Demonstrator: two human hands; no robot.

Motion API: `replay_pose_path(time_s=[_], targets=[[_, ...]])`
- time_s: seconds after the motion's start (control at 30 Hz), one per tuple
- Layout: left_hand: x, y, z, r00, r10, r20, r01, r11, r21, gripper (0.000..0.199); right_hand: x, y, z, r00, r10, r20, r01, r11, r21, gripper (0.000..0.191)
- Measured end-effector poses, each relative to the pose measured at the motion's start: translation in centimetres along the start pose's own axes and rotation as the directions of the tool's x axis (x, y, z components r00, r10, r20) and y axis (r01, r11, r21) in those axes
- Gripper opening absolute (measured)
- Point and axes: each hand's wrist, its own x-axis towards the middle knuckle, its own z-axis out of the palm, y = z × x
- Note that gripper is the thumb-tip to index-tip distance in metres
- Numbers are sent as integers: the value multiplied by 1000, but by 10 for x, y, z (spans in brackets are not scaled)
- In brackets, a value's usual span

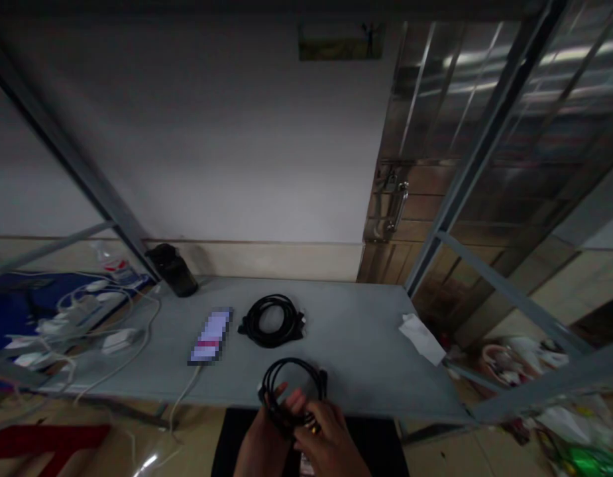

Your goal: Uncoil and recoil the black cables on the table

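Note:
A coiled black cable is held between my two hands at the front edge of the grey table. My left hand is closed around the lower left of the loop, some fingertips showing inside it. At the loop's lower right, my right hand has its fingers bent together on the cable, with a small yellowish bit near the fingertips that I cannot make out. A second coiled black cable lies flat on the table just beyond my hands.
A phone with a white cord lies left of the coils. Behind it stands a black bottle-like container. White chargers and cords clutter the left end. A white paper lies at the right edge, beside a metal post.

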Motion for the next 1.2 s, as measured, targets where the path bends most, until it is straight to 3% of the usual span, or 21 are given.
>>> replay_pose_path(time_s=[0.1,0.2,0.27,0.33,0.4,0.5,0.6,0.7,0.77,0.87,0.93,1.0,1.1,1.2], targets=[[-6,7,1,1000,-25,-12,26,988,150,41,-13,6,12,995,31,90,-33,999,28,27],[-7,16,5,999,-25,-31,31,978,208,33,-15,14,4,966,112,232,-136,987,90,45],[-5,22,11,997,-55,-58,60,994,96,34,-12,19,-7,930,167,328,-211,972,103,48],[-3,28,19,989,-133,-66,124,985,-118,36,-7,22,-17,907,168,387,-216,973,83,50],[-1,34,25,973,-225,-48,201,935,-292,43,-1,26,-24,907,122,403,-150,988,39,50],[7,40,30,962,-265,-61,232,917,-324,61,9,34,-29,920,63,387,-57,998,-28,31],[22,49,27,982,-151,-113,132,979,-156,68,26,47,-29,941,29,337,-5,997,-72,19],[51,66,17,994,54,-93,-40,988,152,65,54,64,-25,955,-28,297,59,993,-97,18],[79,84,7,972,230,-53,-191,898,397,64,81,76,-18,960,-40,279,71,992,-103,17],[131,112,-13,878,479,-11,-317,598,736,52,129,91,0,964,-32,264,63,992,-111,16],[167,124,-28,820,572,20,-311,416,855,45,160,99,16,957,-32,287,68,991,-115,16],[197,126,-42,782,624,-16,-232,315,920,38,185,105,33,942,-10,336,55,991,-124,14],[224,112,-58,777,621,-106,-106,294,950,41,205,110,55,913,52,406,4,991,-136,25],[229,89,-67,775,619,-124,-106,321,941,49,210,112,68,914,39,405,16,991,-131,44]])
